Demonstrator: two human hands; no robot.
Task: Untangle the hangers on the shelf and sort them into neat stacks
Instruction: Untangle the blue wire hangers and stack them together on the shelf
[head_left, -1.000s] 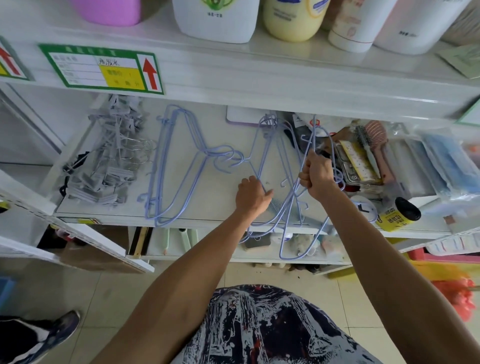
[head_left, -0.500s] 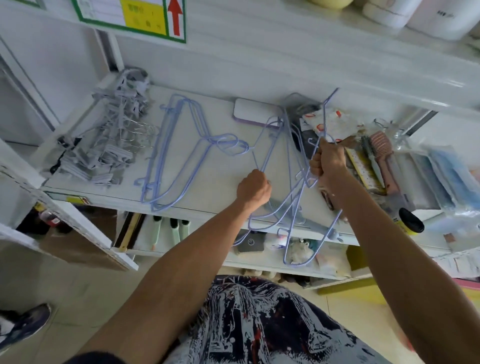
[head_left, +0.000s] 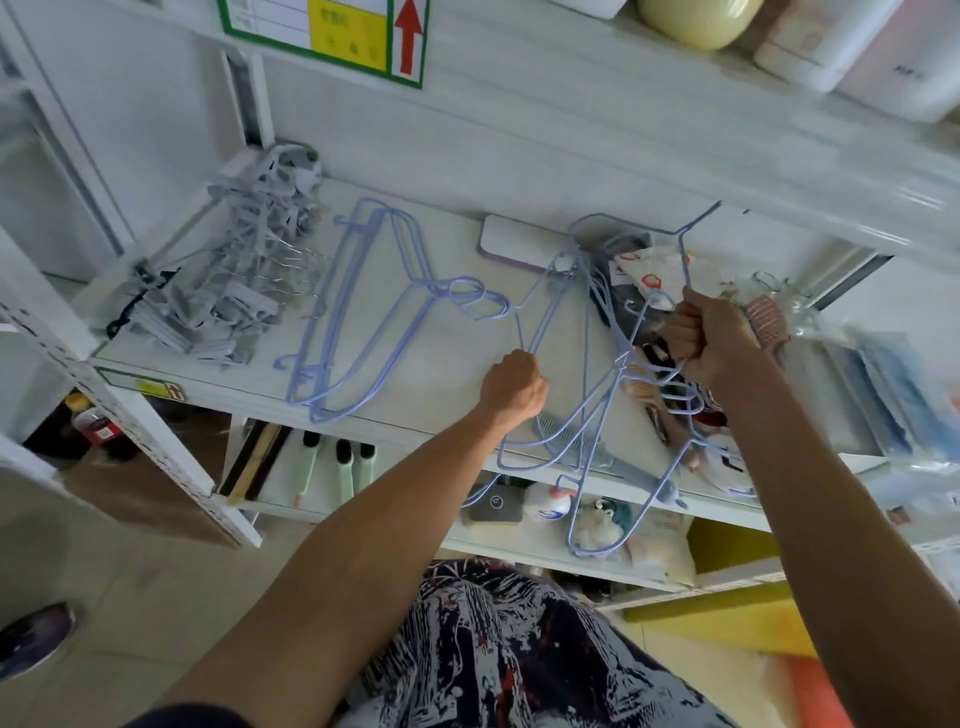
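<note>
A tangle of light blue wire hangers (head_left: 597, 395) hangs between my hands over the front edge of the white shelf (head_left: 447, 358). My left hand (head_left: 511, 387) is closed on a wire at the tangle's left side. My right hand (head_left: 711, 338) grips several wires higher up on the right, one hanger reaching up to the shelf above. A flat stack of blue wire hangers (head_left: 358, 317) lies on the shelf to the left. Farther left sits a pile of grey clip hangers (head_left: 228, 280).
A white box (head_left: 514, 241), packets, a brush (head_left: 766, 317) and bagged items crowd the shelf's right part. Bottles stand on the upper shelf (head_left: 623, 119). A lower shelf holds small goods. A shoe (head_left: 36, 636) shows on the floor at the bottom left.
My right hand has lifted the tangled hangers higher and to the right, so one now reaches the upper shelf. My left hand keeps its hold. The camera has tilted down and left.
</note>
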